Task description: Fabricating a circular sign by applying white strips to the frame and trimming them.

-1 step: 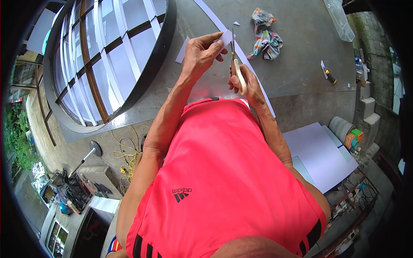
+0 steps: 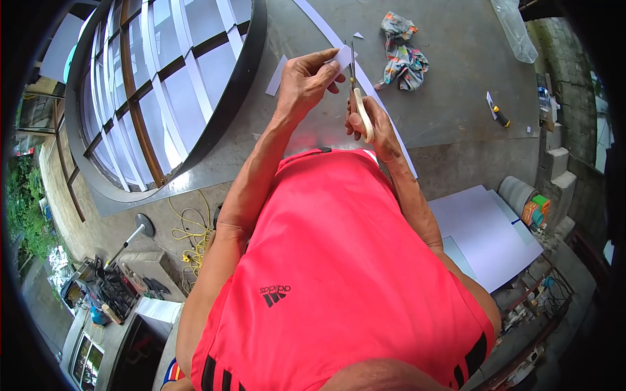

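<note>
1. Left hand (image 2: 305,85): thumb and fingers (image 2: 317,58) pinched narrow on a small white piece (image 2: 343,56), its end pointing up and to the right.
2. Right hand (image 2: 377,127): fingers wrapped round the pale handles of the scissors (image 2: 362,116), blades pointing away from the body. Blade gap too fine to judge.
3. Location: white piece is held above the bench (image 2: 456,85), right at the blades; whether metal touches it, cannot tell.
4. Around: long white strip (image 2: 321,25) runs diagonally under and past the right hand; short white offcut (image 2: 276,77) left of the left hand; tiny scrap (image 2: 358,35) beyond the blades; crumpled rag (image 2: 404,58) and utility knife (image 2: 499,116) farther right; round frame (image 2: 151,58) with white slats on the left.
5. Risk: nicked left fingers, since the pinch sits very near the blades; a slip of either hand would do it.
6. Risk: crooked edge, if the piece twists; only one hand steadies it, unsupported in the air.
7. Risk: long strip knocked or creased, if the right forearm drops onto it.
8. Risk: loose scraps getting mixed up, as they look alike.
</note>
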{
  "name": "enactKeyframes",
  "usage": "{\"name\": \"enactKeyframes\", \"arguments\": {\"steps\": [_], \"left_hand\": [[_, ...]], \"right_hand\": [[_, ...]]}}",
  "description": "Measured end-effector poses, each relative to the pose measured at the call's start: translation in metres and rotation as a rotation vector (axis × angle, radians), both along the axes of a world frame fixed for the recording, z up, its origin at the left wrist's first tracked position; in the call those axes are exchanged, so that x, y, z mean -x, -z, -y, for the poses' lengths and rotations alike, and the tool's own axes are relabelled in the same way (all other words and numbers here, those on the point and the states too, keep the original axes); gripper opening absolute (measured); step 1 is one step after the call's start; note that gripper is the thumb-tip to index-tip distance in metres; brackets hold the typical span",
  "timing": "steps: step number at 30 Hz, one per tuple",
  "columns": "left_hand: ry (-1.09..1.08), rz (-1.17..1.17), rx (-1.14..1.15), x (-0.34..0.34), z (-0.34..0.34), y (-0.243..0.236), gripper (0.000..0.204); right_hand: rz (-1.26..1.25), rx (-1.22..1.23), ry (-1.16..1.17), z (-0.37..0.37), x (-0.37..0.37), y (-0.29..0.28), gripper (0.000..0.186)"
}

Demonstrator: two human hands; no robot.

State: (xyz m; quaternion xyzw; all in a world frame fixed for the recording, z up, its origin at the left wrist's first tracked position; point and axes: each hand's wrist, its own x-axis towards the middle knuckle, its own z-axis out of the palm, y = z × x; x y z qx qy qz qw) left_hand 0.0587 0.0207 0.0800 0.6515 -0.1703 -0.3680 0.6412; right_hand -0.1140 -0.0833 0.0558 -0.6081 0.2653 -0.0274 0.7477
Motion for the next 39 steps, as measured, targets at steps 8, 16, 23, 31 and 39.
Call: {"name": "enactKeyframes", "arguments": {"steps": [8, 16, 23, 31, 39], "left_hand": [[-0.021, 0.036, -0.017, -0.002, 0.006, 0.007, 0.035], [-0.036, 0.056, -0.014, -0.004, 0.009, 0.008, 0.031], [-0.056, 0.051, -0.021, -0.006, 0.009, 0.010, 0.029], [-0.061, 0.045, -0.034, -0.004, 0.007, 0.012, 0.029], [-0.050, 0.067, -0.093, -0.003, 0.005, 0.007, 0.028]], "right_hand": [[-0.067, 0.026, -0.005, 0.004, -0.011, 0.002, 0.049], [-0.037, 0.031, 0.038, 0.004, -0.015, 0.009, 0.043], [-0.054, 0.073, 0.052, 0.008, -0.010, 0.016, 0.040], [-0.123, 0.139, 0.093, 0.004, -0.005, 0.011, 0.035], [-0.084, 0.008, 0.053, 0.006, -0.010, 0.014, 0.039]]}}
